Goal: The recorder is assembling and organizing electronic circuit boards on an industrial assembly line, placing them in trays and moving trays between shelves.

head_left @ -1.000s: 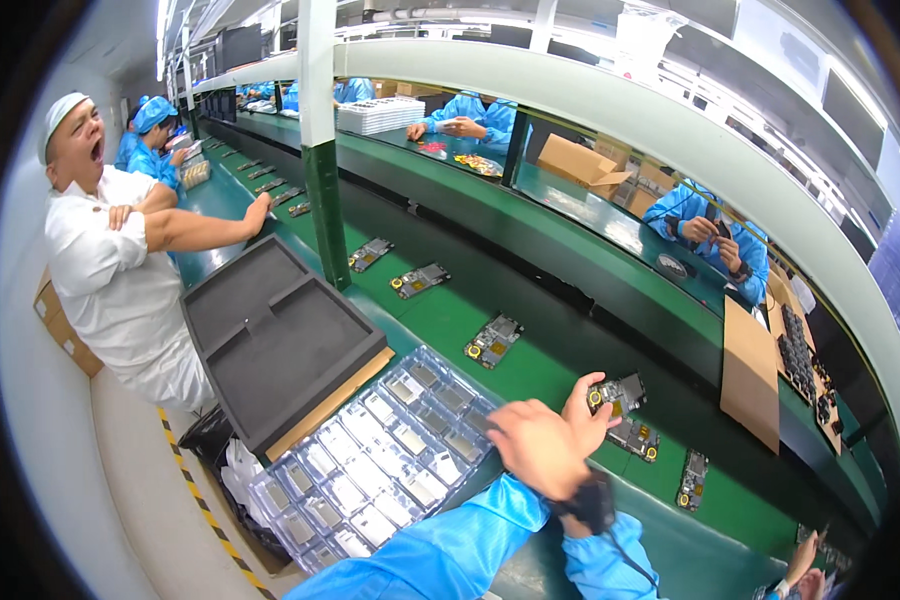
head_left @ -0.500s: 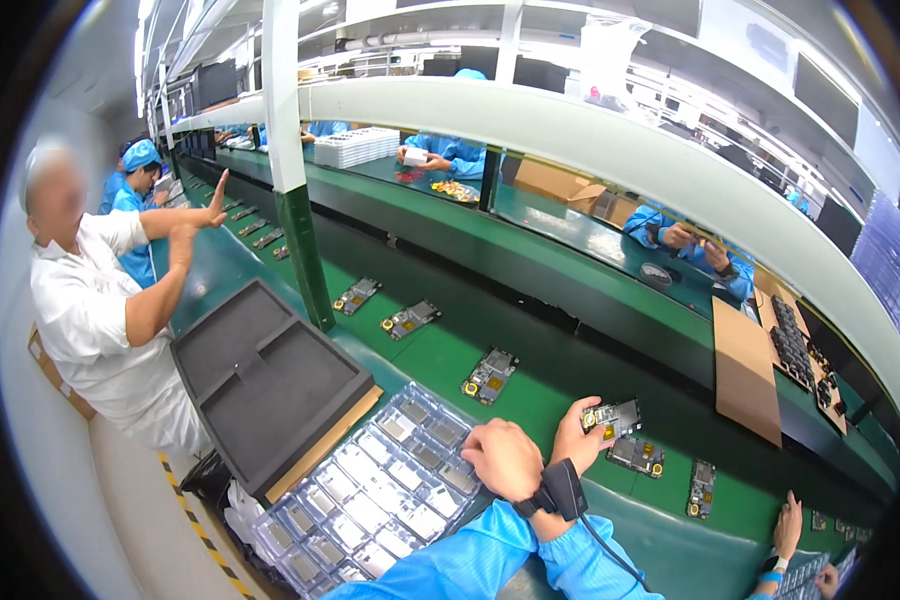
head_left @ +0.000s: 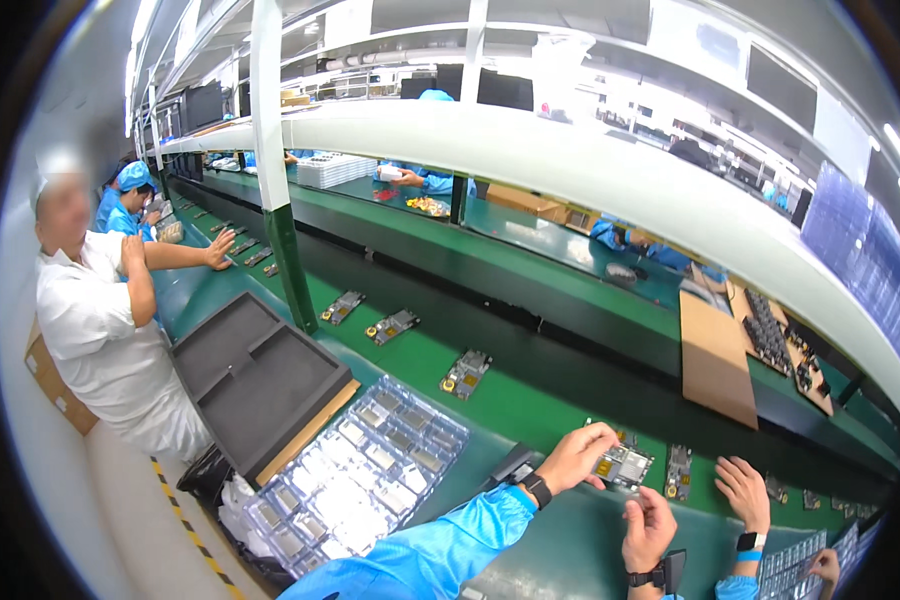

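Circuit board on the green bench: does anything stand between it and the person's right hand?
Nothing visible does. The left hand has its grip on the circuit board; the right hand sits just below it, with only a narrow open gap between.

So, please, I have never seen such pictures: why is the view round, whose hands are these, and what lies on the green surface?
The round picture comes from a wide camera on a worker's head, looking down; it bends straight edges. The left hand, in a blue sleeve, pinches a small circuit board above the green belt. The right hand is just below it; whether it grips is unclear. More boards lie along the belt. Beside it are a clear tray of parts and a dark foam tray. The hand further right is a neighbour's.
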